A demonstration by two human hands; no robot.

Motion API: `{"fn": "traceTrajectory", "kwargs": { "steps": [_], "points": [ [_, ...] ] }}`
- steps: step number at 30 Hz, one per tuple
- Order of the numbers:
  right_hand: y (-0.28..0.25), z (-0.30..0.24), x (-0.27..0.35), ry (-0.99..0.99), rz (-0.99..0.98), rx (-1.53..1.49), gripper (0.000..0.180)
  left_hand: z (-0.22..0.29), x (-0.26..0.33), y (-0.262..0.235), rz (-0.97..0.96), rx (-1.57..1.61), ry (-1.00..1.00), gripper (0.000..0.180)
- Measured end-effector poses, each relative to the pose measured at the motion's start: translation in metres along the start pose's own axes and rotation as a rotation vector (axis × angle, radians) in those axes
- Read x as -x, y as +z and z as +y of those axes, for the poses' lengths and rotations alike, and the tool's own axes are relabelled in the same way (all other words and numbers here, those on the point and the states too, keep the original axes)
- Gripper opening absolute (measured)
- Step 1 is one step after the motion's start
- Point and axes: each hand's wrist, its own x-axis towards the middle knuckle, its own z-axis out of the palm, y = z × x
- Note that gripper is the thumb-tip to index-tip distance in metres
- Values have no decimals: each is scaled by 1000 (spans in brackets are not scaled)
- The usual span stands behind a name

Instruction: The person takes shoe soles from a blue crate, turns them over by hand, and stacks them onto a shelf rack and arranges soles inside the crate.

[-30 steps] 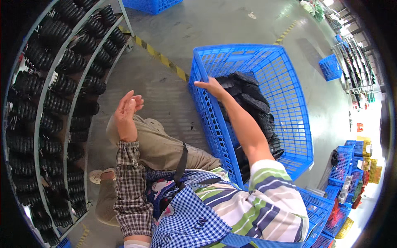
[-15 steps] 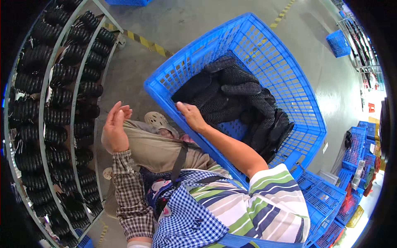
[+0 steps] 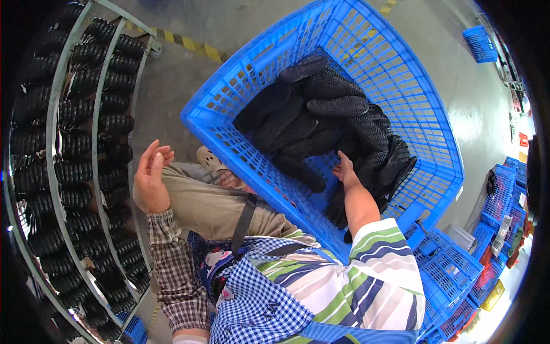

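A large blue plastic basket (image 3: 226,117) stands in front of me, a pile of black shoe soles (image 3: 338,106) with ridged surfaces heaped on its far side. My right hand (image 3: 344,168) is down inside it, beside the heap, its fingers partly stretched out and nothing visible in them. Whether its fingertips touch a sole I cannot tell. Over my knee, left of the basket, my left hand (image 3: 153,178) is raised and open with no object in it.
At my left is a metal rack (image 3: 98,126) packed with rows of black soles (image 3: 74,143). Several stacked blue crates (image 3: 447,269) stand to the right. Beyond the rack runs a yellow-and-black floor stripe (image 3: 189,43). Another blue basket (image 3: 480,45) is at the far right.
My right hand has moved from the basket's near-left rim rightward and down into it, beside the soles. My left hand has barely moved. The basket appears slightly larger and higher in view.
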Motion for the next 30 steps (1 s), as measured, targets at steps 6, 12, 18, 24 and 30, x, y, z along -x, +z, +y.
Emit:
{"fn": "traceTrajectory", "kwargs": {
  "steps": [6,12,18,24,30],
  "points": [
    [48,40,31,-428,-334,806,69,3,1,-1,17,-56,-28,33],
    [68,77,16,-762,-173,1387,50,3,-2,0,11,-101,-35,31],
    [73,-33,22,-1230,-90,1559,57,4,2,-6,46,-135,-45,31],
    [82,-60,34,-1213,73,1603,75,6,-3,2,49,-114,-35,31],
    [84,-46,43,-1141,187,1587,95,1,-3,1,31,-87,-24,31]
  ]
}}
